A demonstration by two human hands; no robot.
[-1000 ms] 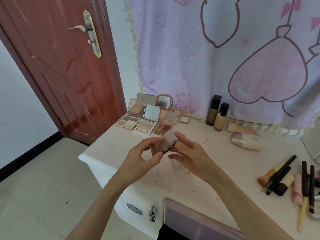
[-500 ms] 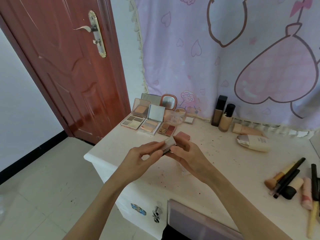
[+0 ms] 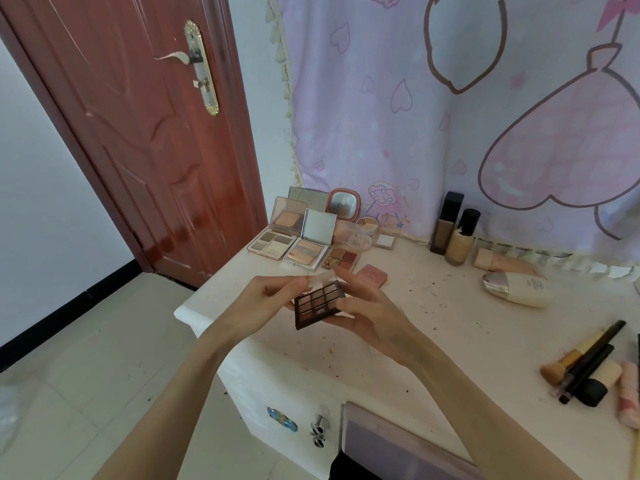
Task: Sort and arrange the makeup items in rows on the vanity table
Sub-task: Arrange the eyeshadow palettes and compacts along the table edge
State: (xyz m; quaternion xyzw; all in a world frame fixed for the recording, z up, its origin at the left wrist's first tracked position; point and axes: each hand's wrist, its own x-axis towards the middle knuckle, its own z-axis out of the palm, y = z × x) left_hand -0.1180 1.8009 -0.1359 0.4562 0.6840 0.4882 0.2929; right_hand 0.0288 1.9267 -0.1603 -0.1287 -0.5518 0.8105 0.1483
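Fingers of both hands are being closed on a dark eyeshadow palette (image 3: 319,304) held above the vanity table (image 3: 450,327).

Its clear lid (image 3: 320,281) is being pinched between thumb and fingertips of the left hand (image 3: 266,303), while the base is being gripped along its right edge by the curled fingers of the right hand (image 3: 369,313), pans facing up and the far end raised. Just beyond the fingers a pink compact (image 3: 372,274) is lying flat, and behind it opened palettes (image 3: 304,242) are being kept in a row at the back left corner. Bare tabletop is being left open to the right, before the cream tube (image 3: 516,289) and the brushes (image 3: 585,365). Both forearms are being extended forward, converging over the table's front left edge.
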